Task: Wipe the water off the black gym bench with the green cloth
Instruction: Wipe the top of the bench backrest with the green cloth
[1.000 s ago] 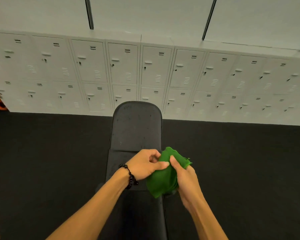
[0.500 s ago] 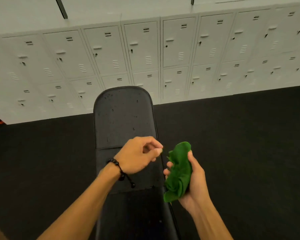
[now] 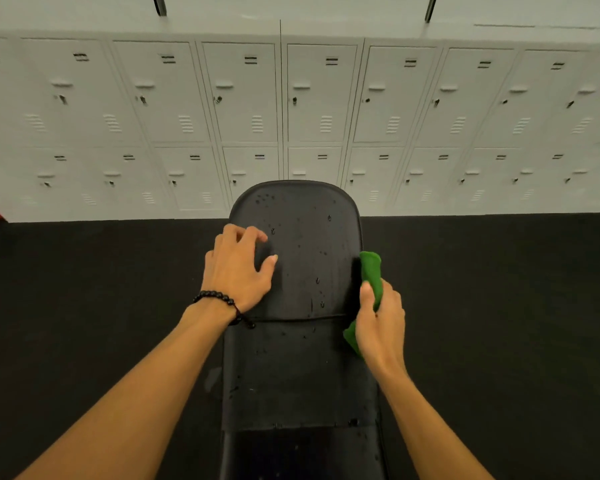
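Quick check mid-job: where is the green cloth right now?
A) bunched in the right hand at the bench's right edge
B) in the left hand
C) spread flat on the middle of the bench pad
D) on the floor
A: the right hand grips the bunched green cloth at the right edge of the black padded gym bench.

No text, label, brand or number can be read here; the locker doors (image 3: 321, 95) show only vent slots and handles, no numbers.
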Action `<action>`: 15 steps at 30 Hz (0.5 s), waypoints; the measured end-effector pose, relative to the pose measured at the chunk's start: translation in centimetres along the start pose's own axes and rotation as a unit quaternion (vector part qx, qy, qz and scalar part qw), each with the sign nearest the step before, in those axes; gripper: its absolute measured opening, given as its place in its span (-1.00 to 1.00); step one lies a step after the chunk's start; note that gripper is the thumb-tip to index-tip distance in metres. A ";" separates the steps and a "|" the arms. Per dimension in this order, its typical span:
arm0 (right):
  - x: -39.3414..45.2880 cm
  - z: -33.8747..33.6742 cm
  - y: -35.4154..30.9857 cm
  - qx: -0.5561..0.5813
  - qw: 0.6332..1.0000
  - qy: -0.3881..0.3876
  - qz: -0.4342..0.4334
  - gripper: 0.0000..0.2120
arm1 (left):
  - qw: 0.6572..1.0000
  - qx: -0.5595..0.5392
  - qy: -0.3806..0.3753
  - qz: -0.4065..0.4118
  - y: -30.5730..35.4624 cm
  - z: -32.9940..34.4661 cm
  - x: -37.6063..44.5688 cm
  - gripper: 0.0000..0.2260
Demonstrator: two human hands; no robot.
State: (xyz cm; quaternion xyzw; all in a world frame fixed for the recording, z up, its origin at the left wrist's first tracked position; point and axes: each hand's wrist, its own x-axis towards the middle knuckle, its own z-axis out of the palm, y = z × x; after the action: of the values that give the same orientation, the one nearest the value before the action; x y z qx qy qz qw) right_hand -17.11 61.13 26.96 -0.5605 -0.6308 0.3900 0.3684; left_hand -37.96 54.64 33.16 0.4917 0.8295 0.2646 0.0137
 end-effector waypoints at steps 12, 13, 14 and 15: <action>0.0 1.4 2.0 -0.080 0.994 0.005 -0.078 -0.62 | 0.964 -0.175 -0.050 -0.191 -0.6 4.2 5.6 -0.03; 0.0 1.4 2.2 -0.072 0.993 0.015 -0.087 -0.64 | 0.965 -0.174 -0.040 -0.193 -0.6 4.1 5.6 -0.04; 0.9 1.7 2.1 -0.063 0.993 0.035 -0.094 -0.65 | 0.965 -0.173 -0.037 -0.192 -0.8 4.3 5.7 -0.05; 2.2 2.1 1.7 -0.056 0.993 0.051 -0.094 -0.66 | 0.966 -0.169 -0.036 -0.193 -0.8 4.5 5.7 -0.05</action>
State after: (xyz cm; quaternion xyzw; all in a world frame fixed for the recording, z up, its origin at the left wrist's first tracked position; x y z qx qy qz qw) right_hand -18.52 63.28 24.54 -0.5376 -0.6820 0.2885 0.4033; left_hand -40.33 60.93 30.31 0.3219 0.8507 0.3758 0.1774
